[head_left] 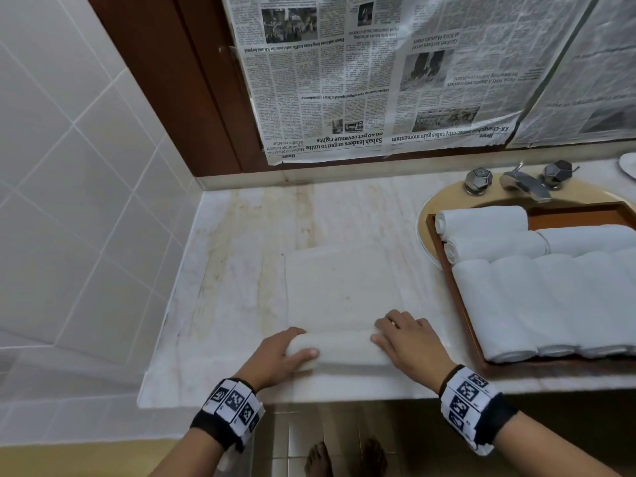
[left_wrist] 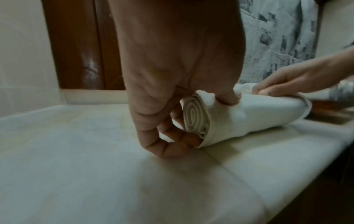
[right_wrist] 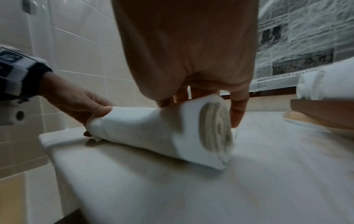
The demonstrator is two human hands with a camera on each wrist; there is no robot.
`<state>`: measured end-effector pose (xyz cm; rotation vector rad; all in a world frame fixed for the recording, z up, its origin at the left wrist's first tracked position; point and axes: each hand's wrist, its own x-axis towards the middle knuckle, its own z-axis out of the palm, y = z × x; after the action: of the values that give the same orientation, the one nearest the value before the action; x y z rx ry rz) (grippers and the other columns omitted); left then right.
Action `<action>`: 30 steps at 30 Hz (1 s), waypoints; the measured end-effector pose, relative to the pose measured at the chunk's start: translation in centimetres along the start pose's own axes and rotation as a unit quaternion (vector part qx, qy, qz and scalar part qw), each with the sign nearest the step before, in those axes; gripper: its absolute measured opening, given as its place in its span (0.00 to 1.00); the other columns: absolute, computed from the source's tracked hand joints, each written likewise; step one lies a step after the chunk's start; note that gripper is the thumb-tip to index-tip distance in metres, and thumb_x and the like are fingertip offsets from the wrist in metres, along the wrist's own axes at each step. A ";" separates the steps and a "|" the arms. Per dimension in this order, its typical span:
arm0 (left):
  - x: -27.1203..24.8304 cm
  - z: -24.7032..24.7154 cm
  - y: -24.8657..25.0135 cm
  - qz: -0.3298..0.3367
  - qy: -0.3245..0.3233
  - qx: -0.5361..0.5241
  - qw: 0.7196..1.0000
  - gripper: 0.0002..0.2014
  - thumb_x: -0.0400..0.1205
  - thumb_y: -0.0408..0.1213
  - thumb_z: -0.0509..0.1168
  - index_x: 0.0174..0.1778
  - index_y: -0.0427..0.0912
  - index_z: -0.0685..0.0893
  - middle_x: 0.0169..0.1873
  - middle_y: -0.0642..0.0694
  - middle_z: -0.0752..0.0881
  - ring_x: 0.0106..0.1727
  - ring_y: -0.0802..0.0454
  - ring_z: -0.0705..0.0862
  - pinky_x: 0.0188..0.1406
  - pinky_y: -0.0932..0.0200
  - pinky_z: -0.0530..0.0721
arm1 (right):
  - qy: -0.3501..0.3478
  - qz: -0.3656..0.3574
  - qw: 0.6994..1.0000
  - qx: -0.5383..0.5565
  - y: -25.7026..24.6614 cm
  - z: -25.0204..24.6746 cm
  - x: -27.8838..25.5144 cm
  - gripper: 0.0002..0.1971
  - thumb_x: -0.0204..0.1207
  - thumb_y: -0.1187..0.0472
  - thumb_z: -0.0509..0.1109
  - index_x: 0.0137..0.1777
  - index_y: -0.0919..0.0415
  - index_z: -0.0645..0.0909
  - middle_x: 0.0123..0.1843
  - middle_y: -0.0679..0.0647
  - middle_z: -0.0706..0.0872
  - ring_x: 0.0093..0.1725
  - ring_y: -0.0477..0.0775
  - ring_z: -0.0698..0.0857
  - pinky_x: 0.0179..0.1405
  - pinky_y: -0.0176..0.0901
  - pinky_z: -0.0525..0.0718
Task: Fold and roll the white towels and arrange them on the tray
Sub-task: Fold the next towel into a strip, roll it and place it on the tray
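Head view: towel (head_left: 344, 304) half-rolled at the counter's (head_left: 241, 256) 6 o'clock edge, left hand (head_left: 278, 356) and right hand (head_left: 409, 342) curled over the roll's ends; tray (head_left: 444, 256) at 3 o'clock holds rolled towels (head_left: 537, 297). Left wrist view: fingers (left_wrist: 172, 148) wrap the spiral end. Right wrist view: fingers (right_wrist: 237, 112) clasp the other end.

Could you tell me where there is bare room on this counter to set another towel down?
Bare counter lies between the tiled wall and the half-rolled towel, and behind that towel up to the backsplash. The tray over the sink is crowded with rolled towels, bare only at its far corner beside the faucet.
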<state>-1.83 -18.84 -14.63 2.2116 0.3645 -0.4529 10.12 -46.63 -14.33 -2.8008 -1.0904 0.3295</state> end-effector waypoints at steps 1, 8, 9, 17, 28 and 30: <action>-0.1 0.1 0.2 -0.019 0.009 -0.014 1.000 0.26 0.77 0.69 0.65 0.66 0.58 0.79 0.56 0.57 0.86 0.55 0.63 0.83 0.53 0.65 0.81 | 0.028 -0.006 1.000 0.010 -0.1 0.4 -0.3 0.35 0.81 0.32 0.40 0.65 0.52 0.80 0.59 0.49 0.82 0.56 0.55 0.82 0.53 0.53 0.79; -0.4 1.6 1.9 -0.086 0.118 -0.083 0.986 0.36 0.75 0.72 0.62 0.72 0.52 0.73 0.65 0.49 0.81 0.61 0.52 0.82 0.56 0.60 0.80 | -0.037 0.006 0.996 0.076 0.3 0.2 1.0 0.56 0.62 0.16 0.24 0.74 0.47 0.72 0.68 0.45 0.78 0.68 0.51 0.75 0.65 0.51 0.70; -0.5 2.1 1.9 -0.070 0.158 -0.065 0.983 0.36 0.76 0.71 0.63 0.75 0.52 0.71 0.69 0.49 0.77 0.66 0.50 0.79 0.61 0.57 0.80 | -0.040 0.011 0.995 0.093 0.4 0.1 1.5 0.57 0.60 0.15 0.24 0.72 0.47 0.74 0.66 0.45 0.80 0.67 0.51 0.76 0.63 0.51 0.71; -0.7 4.1 1.7 0.066 0.187 0.233 0.952 0.36 0.73 0.77 0.57 0.72 0.62 0.73 0.68 0.59 0.74 0.70 0.50 0.72 0.55 0.47 0.81 | -0.105 0.071 0.971 0.205 0.9 -0.7 4.1 0.29 0.77 0.26 0.55 0.51 0.49 0.84 0.52 0.46 0.89 0.55 0.53 0.84 0.60 0.55 0.77; 2.7 -0.3 2.2 0.015 -0.025 0.078 0.997 0.32 0.75 0.68 0.70 0.70 0.53 0.79 0.62 0.52 0.81 0.64 0.52 0.79 0.62 0.57 0.75 | 0.081 -0.098 0.992 -0.023 0.6 1.8 0.8 0.35 0.81 0.27 0.47 0.66 0.54 0.80 0.57 0.51 0.85 0.53 0.57 0.84 0.53 0.54 0.80; 2.4 0.2 2.2 0.001 0.019 0.067 0.998 0.37 0.71 0.74 0.68 0.71 0.58 0.76 0.65 0.54 0.78 0.67 0.52 0.77 0.66 0.52 0.75 | -0.005 -0.077 0.997 0.007 0.7 0.4 2.2 0.43 0.74 0.21 0.39 0.69 0.51 0.77 0.61 0.49 0.83 0.59 0.55 0.82 0.58 0.53 0.76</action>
<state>1.18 -20.07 -14.36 2.3528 0.3619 -0.4466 12.07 -45.67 -15.18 -2.6849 -1.2914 0.3331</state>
